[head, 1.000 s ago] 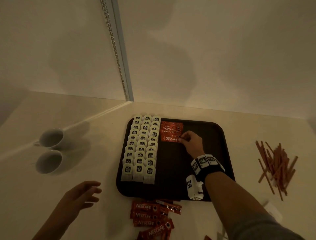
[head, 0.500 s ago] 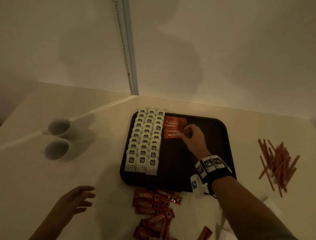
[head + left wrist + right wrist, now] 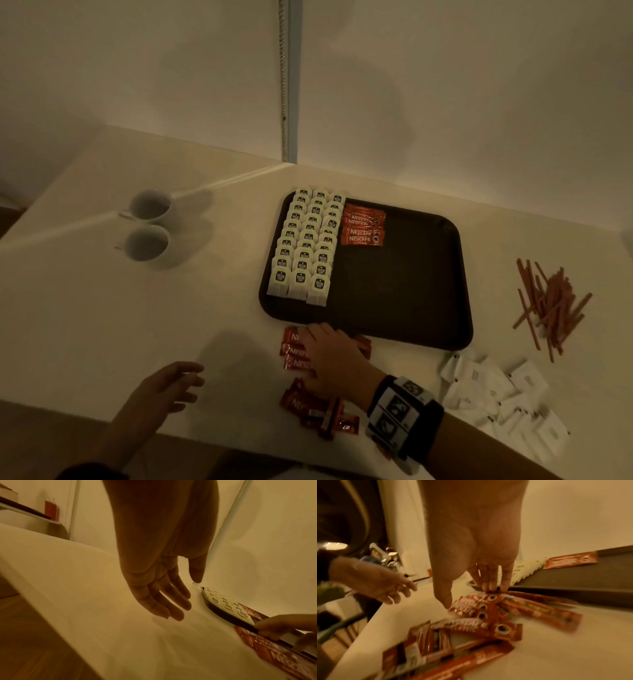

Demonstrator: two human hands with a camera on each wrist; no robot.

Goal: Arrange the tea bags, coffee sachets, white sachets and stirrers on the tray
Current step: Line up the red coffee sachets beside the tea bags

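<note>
A dark tray carries three neat rows of tea bags on its left side. A short stack of red coffee sachets lies next to them at the back. Loose coffee sachets are piled on the table in front of the tray. My right hand reaches down onto this pile. Its straight fingertips touch the far edge of the top sachet, and the thumb touches its near end. My left hand hovers open and empty over the table, left of the pile.
Brown stirrers lie in a heap right of the tray. White sachets are scattered at the front right. Two white cups stand at the left. A wall rises behind the tray, and the table's front edge runs near my arms.
My right hand has left the coffee stack on the tray and come back to the loose pile in front. The left hand has barely moved.
</note>
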